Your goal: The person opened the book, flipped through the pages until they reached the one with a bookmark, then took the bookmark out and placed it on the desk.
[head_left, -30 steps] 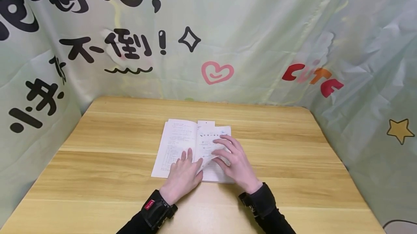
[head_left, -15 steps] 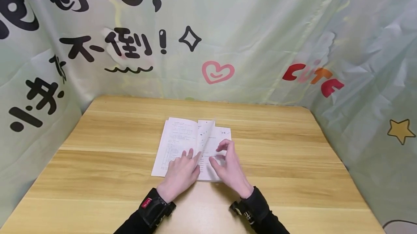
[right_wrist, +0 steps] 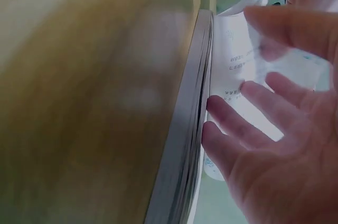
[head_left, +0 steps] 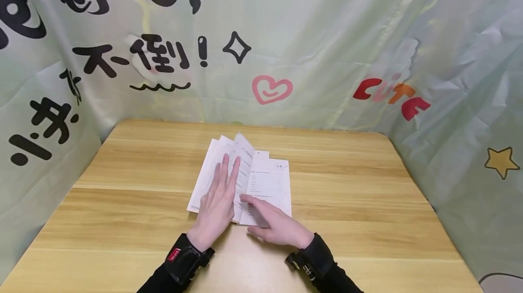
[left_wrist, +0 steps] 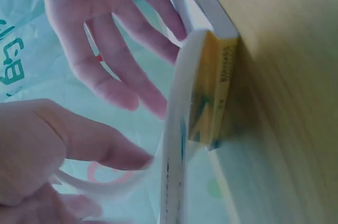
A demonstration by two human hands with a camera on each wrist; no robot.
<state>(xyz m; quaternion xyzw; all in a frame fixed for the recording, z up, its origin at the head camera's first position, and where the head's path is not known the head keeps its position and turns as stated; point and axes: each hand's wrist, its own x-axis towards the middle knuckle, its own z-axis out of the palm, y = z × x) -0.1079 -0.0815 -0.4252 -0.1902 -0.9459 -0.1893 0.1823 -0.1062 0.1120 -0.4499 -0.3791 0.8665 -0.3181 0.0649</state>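
An open book (head_left: 267,182) with printed white pages lies at the middle of the table. Flat over its left-hand pages is my left hand (head_left: 214,207), fingers straight and pointing away. A page (head_left: 245,154) stands partly raised beside those fingers. My right hand (head_left: 279,227) hovers low at the near edge of the right-hand page, index finger extended near the fold and thumb apart. In the left wrist view, the yellow spine (left_wrist: 222,86) shows below curved pages, near the left thumb. In the right wrist view, the right fingers (right_wrist: 232,121) lie loosely along the book's edge, gripping nothing.
The wooden table (head_left: 367,220) extends around the book on all sides. A pale printed cloth (head_left: 318,34) hangs behind it and along both sides. A small white card or tab (head_left: 263,153) sticks out past the book's far edge.
Pages have turned over to the left. The left hand has moved from the fold onto the left-hand pages and straightened. The right hand has swung left and nearer the fold.
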